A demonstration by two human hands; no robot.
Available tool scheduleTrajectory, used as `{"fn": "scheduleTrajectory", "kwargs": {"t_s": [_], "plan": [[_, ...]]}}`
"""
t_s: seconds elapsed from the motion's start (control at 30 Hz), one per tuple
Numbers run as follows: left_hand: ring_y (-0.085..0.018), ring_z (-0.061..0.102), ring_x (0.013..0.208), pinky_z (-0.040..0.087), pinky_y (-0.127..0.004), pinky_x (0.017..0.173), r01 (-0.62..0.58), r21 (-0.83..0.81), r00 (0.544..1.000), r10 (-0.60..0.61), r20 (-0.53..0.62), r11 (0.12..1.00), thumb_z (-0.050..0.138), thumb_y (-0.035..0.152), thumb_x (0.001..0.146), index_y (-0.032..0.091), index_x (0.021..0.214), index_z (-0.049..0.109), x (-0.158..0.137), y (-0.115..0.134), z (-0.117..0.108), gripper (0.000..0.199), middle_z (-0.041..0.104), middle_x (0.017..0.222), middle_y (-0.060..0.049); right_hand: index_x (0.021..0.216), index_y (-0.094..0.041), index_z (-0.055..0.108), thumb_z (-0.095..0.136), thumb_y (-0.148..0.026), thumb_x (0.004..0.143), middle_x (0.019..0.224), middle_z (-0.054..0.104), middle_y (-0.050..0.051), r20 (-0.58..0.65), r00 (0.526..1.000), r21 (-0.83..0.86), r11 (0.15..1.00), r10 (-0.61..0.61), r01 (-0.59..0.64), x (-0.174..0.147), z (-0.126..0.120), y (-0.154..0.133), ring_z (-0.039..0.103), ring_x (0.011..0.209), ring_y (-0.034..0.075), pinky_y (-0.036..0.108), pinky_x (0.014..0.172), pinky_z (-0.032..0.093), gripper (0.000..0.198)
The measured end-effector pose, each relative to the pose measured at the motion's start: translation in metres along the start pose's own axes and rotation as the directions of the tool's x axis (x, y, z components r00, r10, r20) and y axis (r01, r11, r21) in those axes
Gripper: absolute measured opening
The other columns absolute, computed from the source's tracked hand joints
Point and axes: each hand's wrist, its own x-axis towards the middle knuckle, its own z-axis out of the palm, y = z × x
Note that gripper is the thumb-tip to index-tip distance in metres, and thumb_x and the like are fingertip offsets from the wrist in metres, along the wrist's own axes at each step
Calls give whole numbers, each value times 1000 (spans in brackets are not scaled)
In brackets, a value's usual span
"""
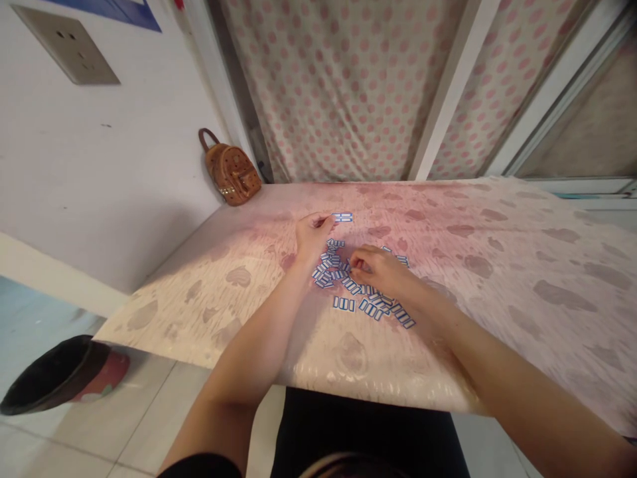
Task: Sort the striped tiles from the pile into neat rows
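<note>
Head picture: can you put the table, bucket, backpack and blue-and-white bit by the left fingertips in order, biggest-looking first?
1. Table, by far
2. Bucket
3. Backpack
4. Blue-and-white bit by the left hand

the table (522,285) is free rightward, but blue-edged pieces (344,304) clutter its middle.

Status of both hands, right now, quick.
Left hand: fingertips at the edge of the far blue-and-white pieces; gripping or only touching, cannot be told.
Right hand: fingers curled over the pile; whether holding anything, cannot be told.
</note>
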Motion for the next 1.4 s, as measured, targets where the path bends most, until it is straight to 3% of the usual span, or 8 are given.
{"fn": "scheduleTrajectory", "kwargs": {"t_s": [0.13, 0.43, 0.7, 0.93, 1.07, 1.13, 1.27, 1.4], "plan": [[-14, 66, 68, 49, -23, 66, -11, 28, 1000, 11, 17, 1000, 68, 23, 76, 14, 73, 72, 0, -1, 0, 10, 73, 72, -5, 80, -20, 61, 63, -15, 84, 81, 60, 0, 236, 966, 139, 988, -102, 70, -8, 0, -15, 56, 75, 16, 26, 66, 39, 7], [-13, 65, 64, 49, -22, 65, -15, 29, 999, 14, 35, 999, 69, 25, 74, 14, 72, 71, -3, -5, 3, 11, 72, 69, -4, 83, -19, 53, 70, -22, 81, 93, 58, 4, 357, 929, 37, 996, -94, 87, -16, -10, -46, 53, 88, 20, 28, 74, 37, 18], [-13, 65, 67, 49, -22, 65, -2, 34, 1000, 2, -2, 999, 70, 26, 76, 14, 77, 73, 4, -4, -4, 12, 73, 73, -5, 89, -20, 51, 50, -4, 81, 84, 60, 1, 283, 959, 102, 995, -36, 8, -14, -3, -39, 55, 76, 16, 26, 66, 35, 18], [-13, 64, 64, 49, -23, 62, 14, -21, 997, -15, -75, 1000, 70, 25, 76, 13, 76, 72, 20, -6, -14, 12, 72, 72, -5, 84, -17, 57, 55, -8, 82, 94, 62, 9, -91, 993, -178, 980, 70, -86, 5, -11, -5, 56, 94, 23, 32, 83, 40, 10], [-12, 64, 64, 49, -23, 63, 4, -38, 995, -8, -100, 999, 66, 22, 79, 13, 78, 73, 24, -6, -19, 12, 71, 72, -4, 83, -18, 60, 53, -10, 86, 91, 64, 7, 87, 996, -168, 986, -7, 22, 24, 4, -35, 58, 91, 20, 29, 81, 41, 11], [-13, 65, 65, 49, -23, 63, 10, -31, 992, -14, -126, 999, 65, 22, 79, 14, 78, 73, 25, -7, -21, 12, 71, 72, -4, 89, -15, 62, 59, -20, 87, 93, 66, 11, 174, 980, -258, 965, 100, -53, 34, 17, -54, 61, 88, 23, 30, 76, 42, 7], [-13, 66, 67, 49, -23, 65, 10, -20, 990, -13, -144, 1000, 64, 20, 79, 14, 77, 73, 28, -11, -22, 11, 72, 73, -4, 105, -8, 62, 69, -27, 81, 110, 64, 20, 236, 942, -379, 916, 237, -135, 45, 37, -73, 61, 101, 30, 31, 78, 43, 32], [-13, 64, 65, 48, -22, 62, 10, -9, 991, -11, -132, 1000, 64, 22, 79, 15, 75, 72, 30, -16, -20, 12, 70, 70, -3, 101, -11, 62, 62, -18, 82, 99, 68, 13, 231, 934, -291, 936, 272, -200, 44, 38, -63, 63, 88, 23, 27, 67, 40, 20]]}}
